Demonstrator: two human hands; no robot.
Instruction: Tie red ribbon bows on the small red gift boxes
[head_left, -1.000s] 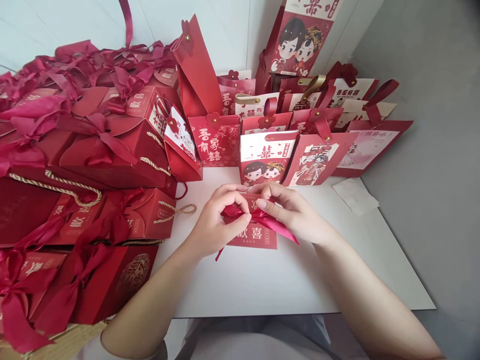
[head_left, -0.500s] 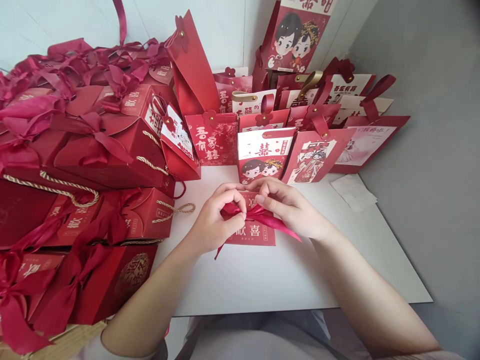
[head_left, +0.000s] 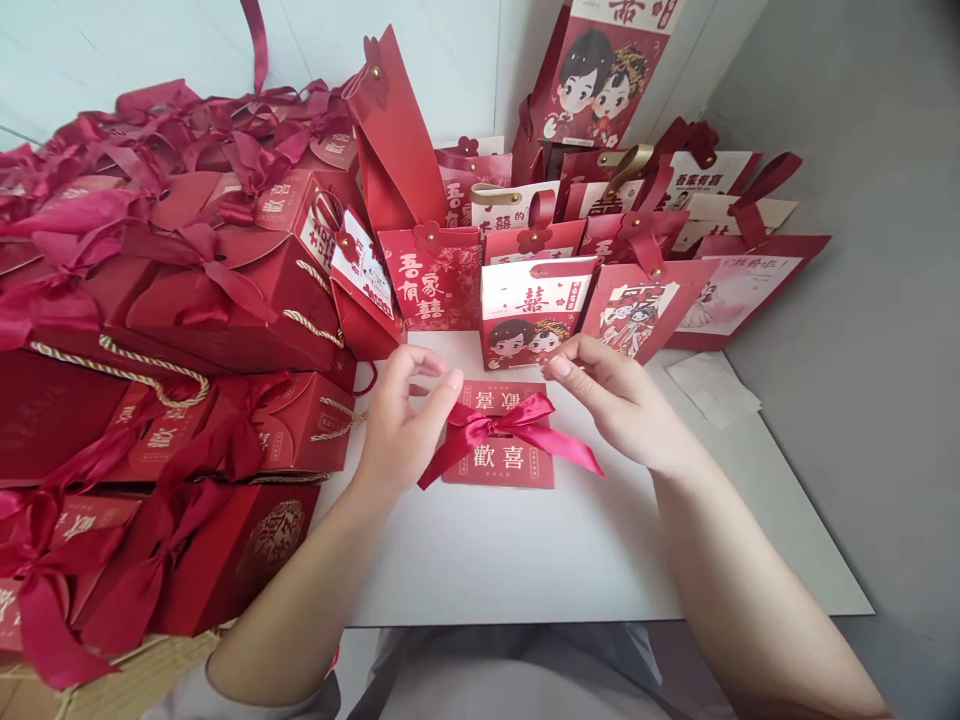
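One small red box [head_left: 499, 462] with ribbon bow [head_left: 510, 425], laid flat on table [head_left: 525, 570] before gift bags [head_left: 531, 300]; flanked by left hand [head_left: 401, 425] and right hand [head_left: 615, 405], both loosely spread, empty, seemingly held clear of bow to spare its shape

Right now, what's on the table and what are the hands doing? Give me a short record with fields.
Box: small, red, flat on the white table
Bow: red ribbon, tied across the box
Left hand: open grip, just left of the bow, holding nothing
Right hand: open grip, just right of the bow, holding nothing
Left side: pile of red boxes
Back: row of gift bags
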